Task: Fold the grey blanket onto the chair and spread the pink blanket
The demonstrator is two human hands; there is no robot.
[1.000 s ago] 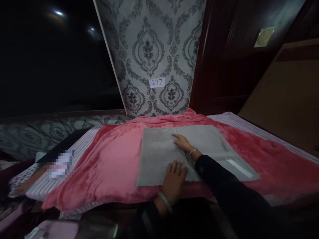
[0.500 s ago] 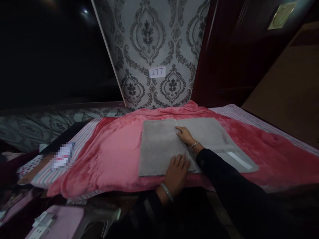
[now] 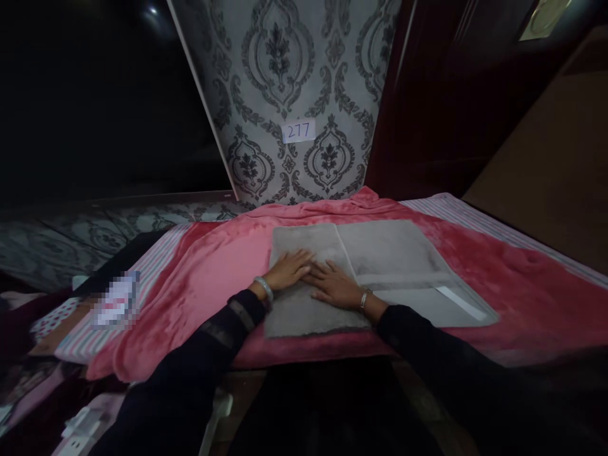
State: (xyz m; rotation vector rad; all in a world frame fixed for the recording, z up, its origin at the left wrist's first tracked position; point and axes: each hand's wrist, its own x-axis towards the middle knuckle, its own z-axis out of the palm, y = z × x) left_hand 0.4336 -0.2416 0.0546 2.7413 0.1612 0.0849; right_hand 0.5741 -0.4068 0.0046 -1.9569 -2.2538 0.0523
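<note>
A grey plush cloth (image 3: 308,316) lies flat, with a seam or fold line running between its left part and its paler right part. My left hand (image 3: 286,269) rests palm down on the left part, fingers stretched toward the right. Beside it, my right hand (image 3: 336,285) lies flat on the same part with its fingers spread. The fingertips of both hands meet or overlap. A white strip (image 3: 460,304) shows on the cloth's right part. Under the cloth spreads a pink plush blanket (image 3: 223,272).
A striped cloth (image 3: 161,259) shows below the blanket. A blurred packet (image 3: 115,301) lies at left. The patterned wall (image 3: 332,88) bears a paper marked 277 (image 3: 298,130). A dark screen (image 3: 104,101) stands at left, and a white power strip (image 3: 80,430) is at lower left.
My left hand has moved forward and left from the cloth's near edge. My right hand has come back from the seam and now lies flat with spread fingers near the left hand.
</note>
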